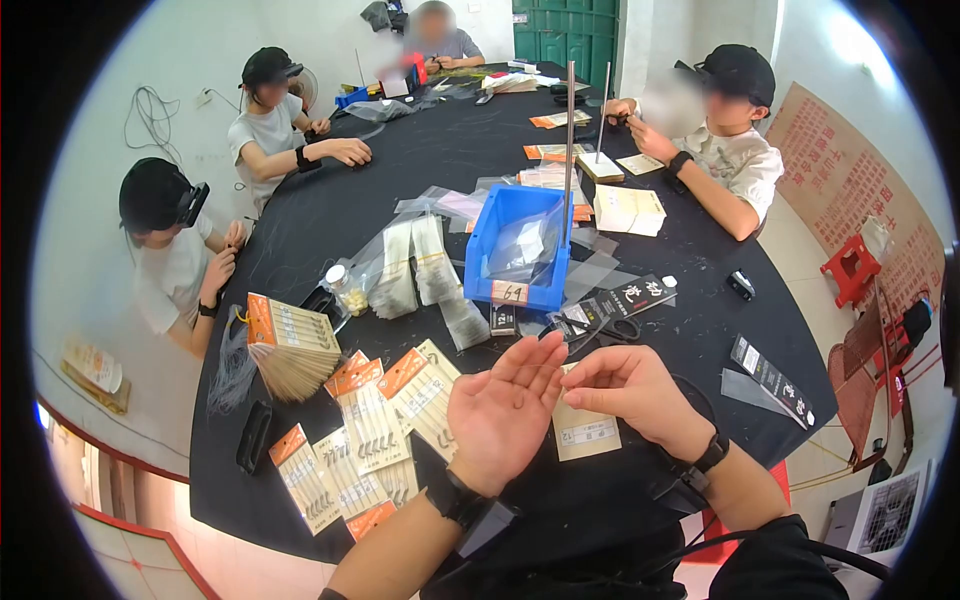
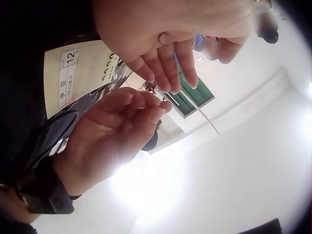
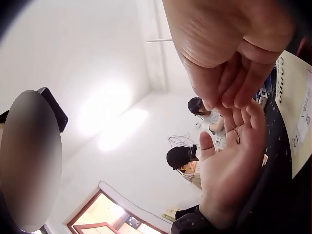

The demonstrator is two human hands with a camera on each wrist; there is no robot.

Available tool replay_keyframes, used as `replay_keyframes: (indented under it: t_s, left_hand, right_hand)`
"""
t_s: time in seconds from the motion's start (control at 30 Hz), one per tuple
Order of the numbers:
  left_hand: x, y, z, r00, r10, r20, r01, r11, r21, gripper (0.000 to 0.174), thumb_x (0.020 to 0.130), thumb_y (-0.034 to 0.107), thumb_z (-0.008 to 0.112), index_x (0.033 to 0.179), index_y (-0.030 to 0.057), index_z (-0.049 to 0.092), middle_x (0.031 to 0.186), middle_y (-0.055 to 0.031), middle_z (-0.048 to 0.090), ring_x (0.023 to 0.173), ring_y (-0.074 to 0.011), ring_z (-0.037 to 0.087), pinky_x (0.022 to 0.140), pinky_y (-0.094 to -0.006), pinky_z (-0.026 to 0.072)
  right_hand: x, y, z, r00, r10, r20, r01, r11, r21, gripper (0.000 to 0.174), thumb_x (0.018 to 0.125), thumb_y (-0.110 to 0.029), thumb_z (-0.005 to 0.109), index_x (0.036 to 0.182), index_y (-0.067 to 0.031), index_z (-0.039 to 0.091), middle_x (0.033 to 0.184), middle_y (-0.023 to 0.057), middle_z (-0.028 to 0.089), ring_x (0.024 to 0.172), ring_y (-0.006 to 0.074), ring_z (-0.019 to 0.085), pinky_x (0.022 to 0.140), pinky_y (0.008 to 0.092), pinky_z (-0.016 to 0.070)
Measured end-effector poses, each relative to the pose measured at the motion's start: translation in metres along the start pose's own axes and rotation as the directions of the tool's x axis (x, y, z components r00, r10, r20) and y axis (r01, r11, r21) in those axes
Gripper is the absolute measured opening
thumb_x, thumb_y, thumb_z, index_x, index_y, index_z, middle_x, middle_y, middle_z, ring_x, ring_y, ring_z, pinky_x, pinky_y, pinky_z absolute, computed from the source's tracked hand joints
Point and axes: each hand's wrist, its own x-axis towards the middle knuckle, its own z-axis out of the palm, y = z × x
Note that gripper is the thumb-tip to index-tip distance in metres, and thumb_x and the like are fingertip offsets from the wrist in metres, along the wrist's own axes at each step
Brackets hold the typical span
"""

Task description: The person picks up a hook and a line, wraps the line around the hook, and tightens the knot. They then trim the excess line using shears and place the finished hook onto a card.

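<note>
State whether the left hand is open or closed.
Open: the left hand is held palm up, fingers extended, a small curved hook resting on it.

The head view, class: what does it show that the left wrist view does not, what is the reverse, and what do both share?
Only the head view: a clear jar with a white cap, a fanned stack of cream cards with orange headers, and a tan board with red lettering.

Only the left wrist view: dark hook shapes on the cream paper card marked 12; the hands hide them in the head view.

Both: that card, a green panelled door, the right hand, and the open-palmed left hand bearing a small curved piece.
</note>
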Motion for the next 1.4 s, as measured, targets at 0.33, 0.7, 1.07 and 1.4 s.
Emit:
replay_keyframes:
  t_s: [0.33,0.7,1.07,1.4]
  left_hand:
    - [0.0,0.0,0.005,1.0,0.004,0.002,-0.004,0.999,-0.042,0.053,0.081,0.032,0.049,0.122,-0.0015,0.056,0.141,-0.0244,0.043,0.131,-0.0338,0.042,0.112,-0.0427,0.0316]
    - [0.0,0.0,0.0,0.995,0.088,-0.046,-0.09,0.995,-0.042,0.048,0.08,0.03,0.048,0.115,-0.0009,0.06,0.135,-0.0231,0.051,0.128,-0.0337,0.046,0.11,-0.0422,0.0339]
    - [-0.002,-0.009,-0.002,0.987,0.154,0.038,-0.158,0.974,0.163,0.024,0.081,0.02,0.042,0.09,0.0092,0.062,0.139,-0.0199,0.048,0.133,-0.0346,0.038,0.111,-0.0501,0.0301]
    - [-0.004,-0.011,-0.001,0.987,0.161,0.029,-0.163,0.964,0.208,0.018,0.081,0.02,0.043,0.081,0.0089,0.058,0.138,-0.0188,0.047,0.135,-0.0342,0.034,0.109,-0.0552,0.0303]
  right_hand:
    - [0.005,0.009,-0.005,0.991,-0.04,-0.126,0.032,0.997,-0.064,0.018,0.085,-0.009,0.071,0.099,0.0023,0.068,0.086,0.0048,0.069,0.077,0.0082,0.064,0.069,0.0217,0.0513]
    - [0.003,0.008,-0.003,0.989,-0.103,-0.105,0.09,0.988,-0.122,0.015,0.087,-0.008,0.068,0.097,0.0021,0.066,0.087,0.0051,0.069,0.077,0.0077,0.063,0.07,0.0217,0.0505]
    - [0.002,0.03,0.028,0.986,-0.117,-0.119,0.087,0.969,-0.23,0.015,0.083,-0.011,0.072,0.091,0.0014,0.071,0.081,0.0017,0.066,0.071,0.0056,0.057,0.065,0.0207,0.0452]
    - [0.001,0.031,0.04,0.977,-0.148,-0.151,0.108,0.962,-0.249,0.016,0.082,-0.009,0.072,0.093,0.0017,0.071,0.085,0.0036,0.068,0.072,0.0059,0.057,0.066,0.0205,0.0448]
